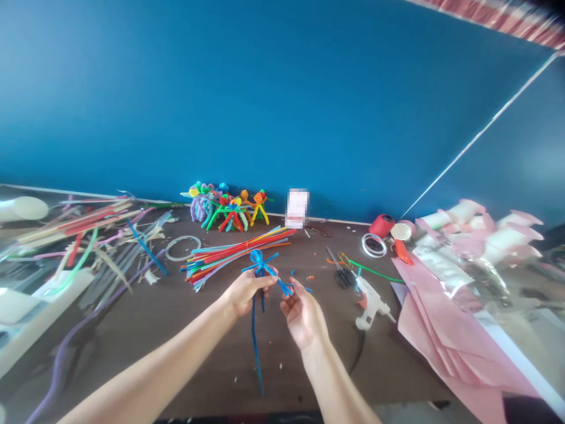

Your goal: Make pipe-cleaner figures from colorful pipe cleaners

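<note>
A blue pipe cleaner figure (pixel 256 258) with a looped top and several limbs is held up over the table's middle. My left hand (pixel 246 294) pinches its body between thumb and fingers. On its right side my right hand (pixel 304 315) is at a bent blue limb, with thumb and fingertips closed around the end. One long blue strand (pixel 256 347) hangs down below the left hand. Just behind the hands lies a tied bundle of colourful pipe cleaners (pixel 238 252).
Several finished pipe cleaner figures (pixel 229 212) stand by the blue wall. To the right are scissors (pixel 343 277), a white glue gun (pixel 371 303), a tape roll (pixel 374 245) and pink sheets (pixel 435 324). Loose strips (pixel 128 259) and a clear ring (pixel 183 248) lie left.
</note>
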Available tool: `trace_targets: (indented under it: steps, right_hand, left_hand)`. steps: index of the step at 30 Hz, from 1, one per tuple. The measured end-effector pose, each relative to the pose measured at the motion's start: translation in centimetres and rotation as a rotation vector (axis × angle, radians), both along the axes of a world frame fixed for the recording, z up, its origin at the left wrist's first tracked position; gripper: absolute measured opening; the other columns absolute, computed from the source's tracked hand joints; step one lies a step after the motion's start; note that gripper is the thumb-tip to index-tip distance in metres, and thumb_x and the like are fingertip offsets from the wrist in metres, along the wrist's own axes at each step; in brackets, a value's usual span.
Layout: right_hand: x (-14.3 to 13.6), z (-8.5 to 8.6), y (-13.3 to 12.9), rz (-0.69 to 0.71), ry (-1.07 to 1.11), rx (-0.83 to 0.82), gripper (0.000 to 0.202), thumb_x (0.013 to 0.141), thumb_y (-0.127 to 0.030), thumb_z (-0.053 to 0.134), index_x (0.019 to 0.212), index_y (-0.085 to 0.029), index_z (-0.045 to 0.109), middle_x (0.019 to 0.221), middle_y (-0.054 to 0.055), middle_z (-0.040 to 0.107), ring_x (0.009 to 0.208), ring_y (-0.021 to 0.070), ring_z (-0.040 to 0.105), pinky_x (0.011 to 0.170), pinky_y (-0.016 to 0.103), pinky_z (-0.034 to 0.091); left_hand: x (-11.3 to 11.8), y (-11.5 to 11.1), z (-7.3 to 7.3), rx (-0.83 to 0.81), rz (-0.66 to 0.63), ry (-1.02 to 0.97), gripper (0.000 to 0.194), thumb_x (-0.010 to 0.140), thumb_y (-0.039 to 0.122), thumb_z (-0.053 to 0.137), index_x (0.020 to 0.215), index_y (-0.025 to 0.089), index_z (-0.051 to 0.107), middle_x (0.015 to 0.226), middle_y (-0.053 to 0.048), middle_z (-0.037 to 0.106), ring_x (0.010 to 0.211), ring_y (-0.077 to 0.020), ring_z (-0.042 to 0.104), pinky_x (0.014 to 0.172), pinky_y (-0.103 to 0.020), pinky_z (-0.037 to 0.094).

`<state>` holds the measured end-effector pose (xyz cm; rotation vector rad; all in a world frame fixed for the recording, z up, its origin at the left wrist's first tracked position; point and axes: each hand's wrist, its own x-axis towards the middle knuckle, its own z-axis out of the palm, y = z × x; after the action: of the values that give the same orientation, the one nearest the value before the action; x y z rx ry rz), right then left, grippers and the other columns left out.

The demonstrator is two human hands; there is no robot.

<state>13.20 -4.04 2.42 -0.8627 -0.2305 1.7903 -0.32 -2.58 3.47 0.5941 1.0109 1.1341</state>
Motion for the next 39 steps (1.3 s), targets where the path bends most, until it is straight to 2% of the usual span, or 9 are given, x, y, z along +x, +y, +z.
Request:
trace_targets:
  steps: [2,8,15,20,24,29,31,35,39]
  right_hand:
    - [-0.1,-0.1,0.1,0.027,-0.034,0.022,0.017,0.061,-0.017,0.067,0.077,-0.015,0.063,0.056,-0.002,0.061,0.047,0.0079,0.054,0.045,0.018,0.046]
    - [-0.2,0.1,0.5,0.321,-0.261,0.082,0.022,0.056,-0.028,0.070,0.063,-0.011,0.060,0.052,0.002,0.060,0.043,0.0103,0.055,0.038,0.019,0.043]
    - [0.7,0.2,2.1,0.474,-0.487,0.169,0.028,0.057,-0.039,0.065,0.063,-0.013,0.056,0.049,-0.002,0.053,0.040,0.0093,0.049,0.037,0.021,0.040]
    - [0.7,0.6,3.5,0.413,-0.665,0.275,0.021,0.060,-0.034,0.062,0.060,-0.014,0.057,0.050,-0.002,0.054,0.043,0.0105,0.049,0.040,0.022,0.039]
    - [0.3,1.2,3.8,0.307,-0.876,0.427,0.016,0.064,-0.030,0.061,0.055,-0.016,0.058,0.051,-0.001,0.056,0.050,0.0121,0.051,0.050,0.022,0.039]
    - [-0.5,1.4,2.6,0.085,-1.521,1.006,0.015,0.077,-0.021,0.047,0.071,-0.018,0.061,0.070,0.005,0.062,0.068,0.0170,0.055,0.066,0.028,0.040]
    - [-0.8,1.1,2.1,0.015,-1.634,1.168,0.017,0.079,-0.016,0.044,0.080,-0.017,0.060,0.074,0.006,0.062,0.072,0.0177,0.054,0.070,0.029,0.040]
    - [-1.0,0.5,1.5,-0.019,-1.685,1.310,0.017,0.079,-0.013,0.045,0.084,-0.018,0.061,0.078,0.007,0.062,0.077,0.0196,0.054,0.072,0.034,0.040]
    - [-0.6,0.4,1.5,0.024,-1.434,1.195,0.020,0.079,-0.015,0.045,0.088,-0.020,0.063,0.085,0.007,0.062,0.081,0.0183,0.056,0.076,0.031,0.041]
  left_hand:
    - [-0.1,-0.1,-0.1,0.027,-0.022,0.018,0.028,0.051,0.020,0.073,0.074,0.013,0.059,0.050,0.006,0.048,0.043,-0.0035,0.039,0.042,-0.016,0.035]
    - [-0.6,-0.2,0.1,0.108,-0.059,0.124,0.026,0.054,0.024,0.071,0.074,0.013,0.059,0.058,0.003,0.053,0.047,-0.0054,0.041,0.044,-0.018,0.034]
    - [-1.3,-0.1,0.6,0.114,-0.199,0.302,0.022,0.057,0.032,0.066,0.071,0.015,0.061,0.054,0.003,0.050,0.049,-0.0089,0.042,0.043,-0.019,0.033]
    - [-1.2,0.3,0.2,0.219,-0.256,0.581,0.020,0.063,0.035,0.059,0.062,0.015,0.056,0.049,0.004,0.048,0.043,-0.0086,0.043,0.044,-0.020,0.035]
    - [-0.6,0.9,-0.4,0.206,-0.188,0.698,0.019,0.063,0.032,0.056,0.056,0.015,0.053,0.048,0.002,0.052,0.043,-0.0096,0.046,0.043,-0.021,0.036]
    - [0.1,1.8,-1.5,0.159,-0.013,0.571,0.016,0.058,0.025,0.061,0.050,0.014,0.053,0.044,0.003,0.050,0.041,-0.0081,0.044,0.041,-0.019,0.034]
    - [0.4,2.1,-1.7,0.127,0.049,0.499,0.017,0.057,0.025,0.063,0.050,0.014,0.051,0.044,0.004,0.048,0.040,-0.0066,0.042,0.042,-0.018,0.033]
    - [1.2,2.3,-1.5,0.019,0.128,0.310,0.021,0.062,0.030,0.060,0.055,0.014,0.048,0.045,0.005,0.046,0.040,-0.0055,0.041,0.041,-0.018,0.033]
    - [1.0,2.4,-0.7,-0.082,0.130,0.136,0.018,0.064,0.027,0.061,0.061,0.013,0.050,0.051,0.002,0.053,0.044,-0.0067,0.047,0.045,-0.019,0.038]
